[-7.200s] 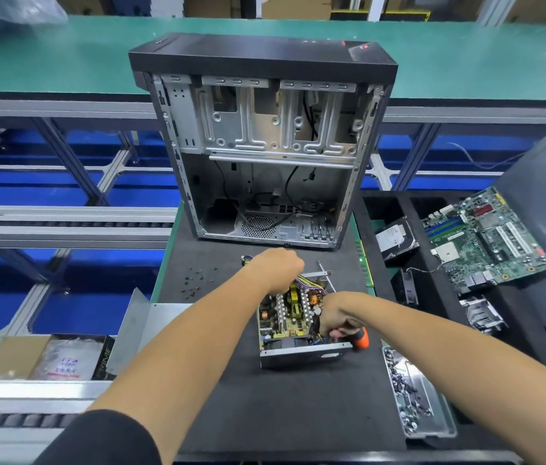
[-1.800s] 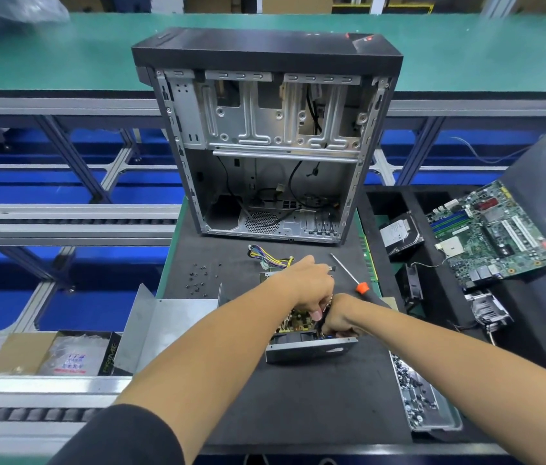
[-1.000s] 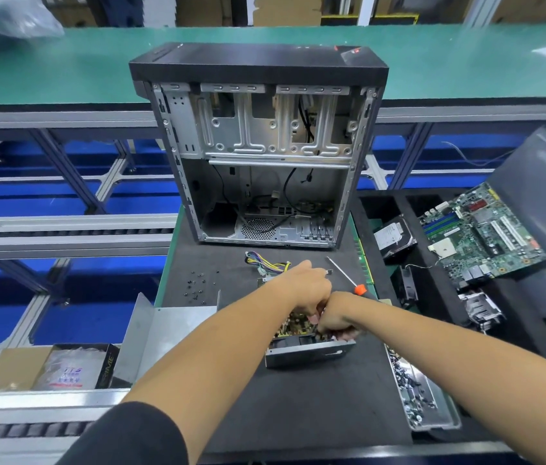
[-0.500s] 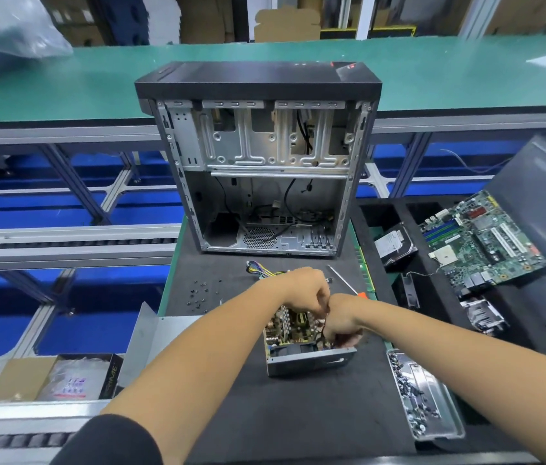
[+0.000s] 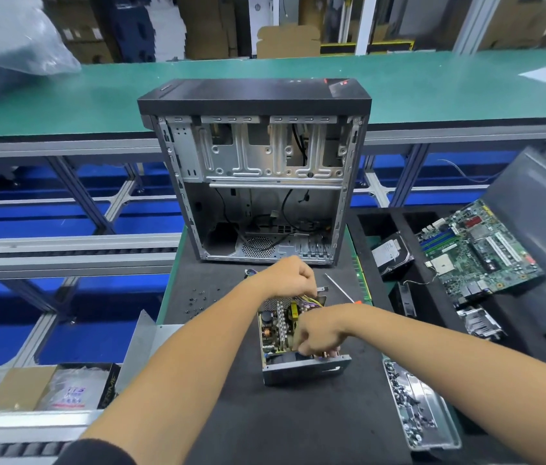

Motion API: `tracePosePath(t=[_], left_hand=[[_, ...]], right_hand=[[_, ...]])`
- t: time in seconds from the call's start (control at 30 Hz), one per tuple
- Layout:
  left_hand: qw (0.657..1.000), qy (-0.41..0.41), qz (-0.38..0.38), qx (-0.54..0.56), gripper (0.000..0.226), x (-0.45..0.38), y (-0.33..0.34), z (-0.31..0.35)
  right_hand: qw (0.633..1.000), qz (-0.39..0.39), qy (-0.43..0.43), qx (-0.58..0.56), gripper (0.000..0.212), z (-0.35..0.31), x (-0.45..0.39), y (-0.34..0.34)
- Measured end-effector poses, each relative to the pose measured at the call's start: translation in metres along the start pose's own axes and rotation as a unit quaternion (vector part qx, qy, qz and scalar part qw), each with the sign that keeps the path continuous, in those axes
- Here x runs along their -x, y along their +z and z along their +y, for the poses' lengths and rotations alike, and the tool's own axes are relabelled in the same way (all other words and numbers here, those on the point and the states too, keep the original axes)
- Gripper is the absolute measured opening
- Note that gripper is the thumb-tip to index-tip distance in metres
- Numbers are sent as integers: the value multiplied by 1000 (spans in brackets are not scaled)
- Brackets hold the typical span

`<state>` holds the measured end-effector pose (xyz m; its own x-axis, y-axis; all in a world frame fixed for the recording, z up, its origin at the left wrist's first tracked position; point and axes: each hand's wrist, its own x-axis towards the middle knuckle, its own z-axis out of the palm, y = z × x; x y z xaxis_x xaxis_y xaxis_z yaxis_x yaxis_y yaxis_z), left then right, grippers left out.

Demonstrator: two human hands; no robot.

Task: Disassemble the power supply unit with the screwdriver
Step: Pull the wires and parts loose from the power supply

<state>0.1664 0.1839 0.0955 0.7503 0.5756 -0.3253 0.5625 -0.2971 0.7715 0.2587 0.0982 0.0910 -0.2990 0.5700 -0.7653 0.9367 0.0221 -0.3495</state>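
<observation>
The PSU [image 5: 302, 347] lies open-topped on the black mat [image 5: 298, 424], in front of the empty case [image 5: 258, 176], with its circuit board and yellow parts exposed and its metal front wall facing the person.

The left hand [image 5: 290, 278] sits over the PSU's far end, fingers curled down onto the bundle of coloured wires [image 5: 312, 301] there; it looks to be gripping them, though the fingertips are hidden under the knuckles. The right hand [image 5: 318, 333] reaches in from the right and is down inside the PSU's near right part, fingers curled among the board components just behind the front wall. What exactly they pinch cannot be told, since the hand covers it. So the PSU lies directly under both hands, its left half and front wall uncovered.

The screwdriver [image 5: 340, 290] lies loose on the mat just right of the left hand and beyond the right wrist, its shaft pointing away and its orange handle partly hidden by the right forearm. Neither hand touches it.

Loose screws [image 5: 197, 300] are scattered on the mat to the left. A metal tray [image 5: 432, 431] with screws sits at the near right. A motherboard [image 5: 476, 250] and a hard drive [image 5: 390, 253] rest in the black bin on the right.
</observation>
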Motion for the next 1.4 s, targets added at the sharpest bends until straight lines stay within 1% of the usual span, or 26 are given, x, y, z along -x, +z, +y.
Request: tracePosePath(t=[0.07,0.2,0.37,0.47,0.57,0.77,0.87,0.93,1.0,1.07,1.1,1.13,1.2,1.27,1.33,1.4], left_hand=[[1000,1,-2,-5,9,0,2,-3],[1000,-3,1,-8,8,1,4,-3],[1000,-1,-3,-17,6,-1,5,-4],[1000,2,-3,-15,6,-1,6,-6],[1000,4,5,-9,7,-1,7,-8],[1000,11,11,23,8,0,1,-13],[1000,16,-14,17,7,1,0,-15],[999,17,-38,2,3,1,1,-15],[998,11,-50,22,9,3,1,-13],[998,-3,-40,54,23,4,-3,-10],[997,-11,-35,68,31,4,-5,-10],[995,-22,-33,89,39,5,-8,-9],[990,-34,-33,131,53,5,-11,-11],[987,-35,-29,157,56,4,-11,-11],[983,-41,-12,181,56,4,-12,-12],[979,-37,10,201,53,5,-17,-15]], right_hand=[[1000,-16,-12,13,27,-2,-1,-2],[999,-36,-2,27,27,1,-7,-3],[999,-38,23,-27,18,4,-14,-8],[999,-28,24,-28,13,2,-17,-7],[1000,0,15,-24,17,5,-17,-6],[993,93,-23,-69,7,20,-19,1],[980,128,-11,-148,6,30,-20,4],[977,128,-8,-170,2,34,-19,7],[967,139,-49,-208,14,32,-19,5],[940,163,-95,-285,27,29,-13,-4],[933,172,-110,-297,31,28,-10,-11],[935,174,-116,-286,31,27,-6,-19],[949,173,-111,-240,24,27,0,-30],[956,181,-105,-207,14,29,2,-37],[944,208,-112,-231,12,28,4,-45],[925,232,-128,-273,25,28,5,-55]])
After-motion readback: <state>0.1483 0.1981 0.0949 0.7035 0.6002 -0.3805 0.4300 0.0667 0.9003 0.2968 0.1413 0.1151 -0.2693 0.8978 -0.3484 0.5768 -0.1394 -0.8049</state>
